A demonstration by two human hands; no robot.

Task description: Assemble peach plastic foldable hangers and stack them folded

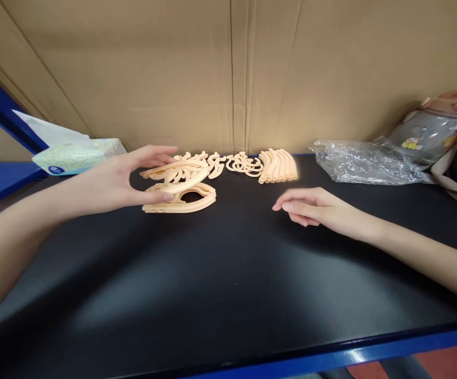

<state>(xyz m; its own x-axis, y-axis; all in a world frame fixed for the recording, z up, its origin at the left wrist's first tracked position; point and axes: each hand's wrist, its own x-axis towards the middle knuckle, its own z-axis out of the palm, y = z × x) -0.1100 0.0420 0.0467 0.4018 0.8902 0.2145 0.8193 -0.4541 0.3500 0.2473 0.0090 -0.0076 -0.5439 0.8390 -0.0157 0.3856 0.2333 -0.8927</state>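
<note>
Smooth tabletop (228, 295), left grip (112, 181) wide, perhaps touching curved pieces (191, 207), right grip (325, 208) loose, empty

Hands, 2: left hand (112, 181) at nine o'clock, right hand (317, 208) at three; tissue packet (82, 158), 1, nine to ten; plastic wrapper (364, 164), 1, and bag (429, 134), 1, two to three; curved beige pieces (279, 166), at least 6, two o'clock; small beige pieces (247, 172), several, overlapping, exact count unclear, one o'clock

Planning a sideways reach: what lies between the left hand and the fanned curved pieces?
The head view shows small hooked pieces beside the fanned curved pieces, other peach pieces nearer the left hand.
</note>
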